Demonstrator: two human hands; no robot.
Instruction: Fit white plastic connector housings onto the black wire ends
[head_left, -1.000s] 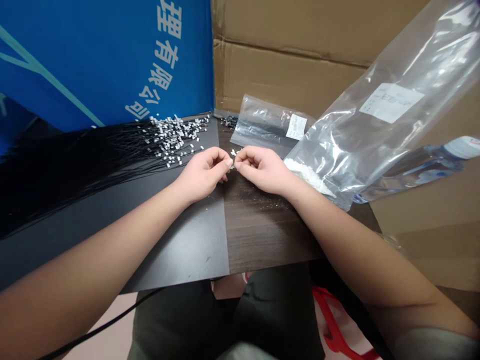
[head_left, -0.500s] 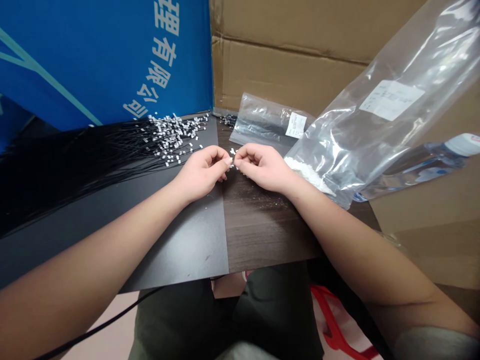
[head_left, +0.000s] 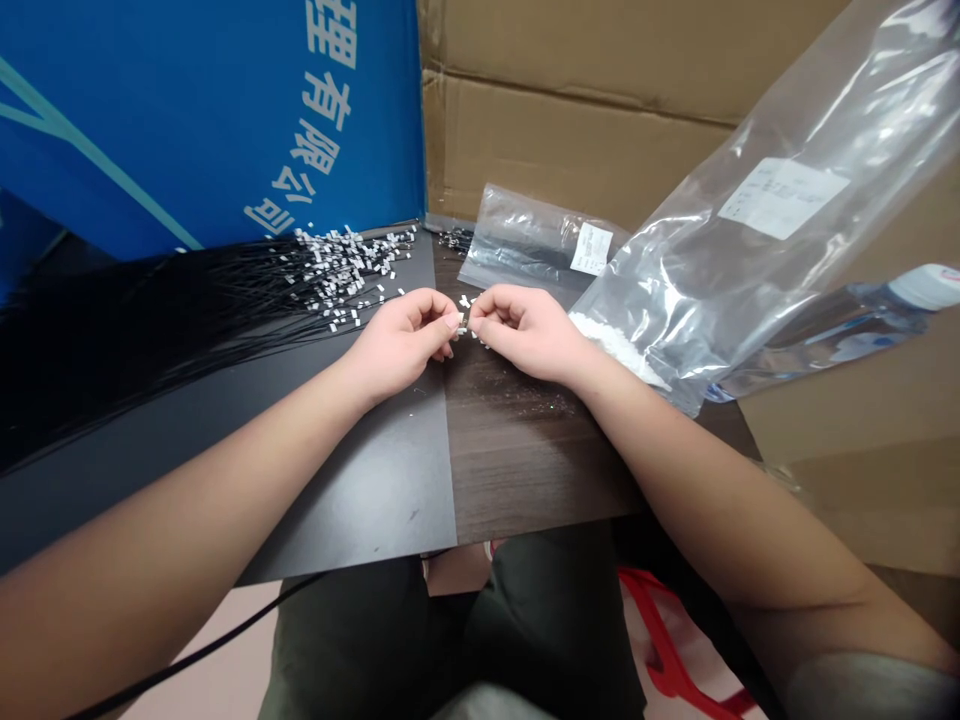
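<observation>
Thumb and fingertips of my left hand are pinched on a small white connector. My right hand is curled just beside it, thumb against forefinger; whatever lies in that pinch is too small to make out. The fingertips of both hands nearly meet above the seam of the tabletop. Several more small white pieces lie right behind the fingers. To the left spreads a large bundle of thin black wires, many ending in white connectors.
A clear bag holding white pieces leans at the right, beside a water bottle. Behind my hands lies a smaller labelled bag with black wires near it. A blue panel and a cardboard box stand behind the table.
Both hands stay in nearly the same place. The white connector shows slightly more at my left fingertips, and the fingers have shifted only a little.
</observation>
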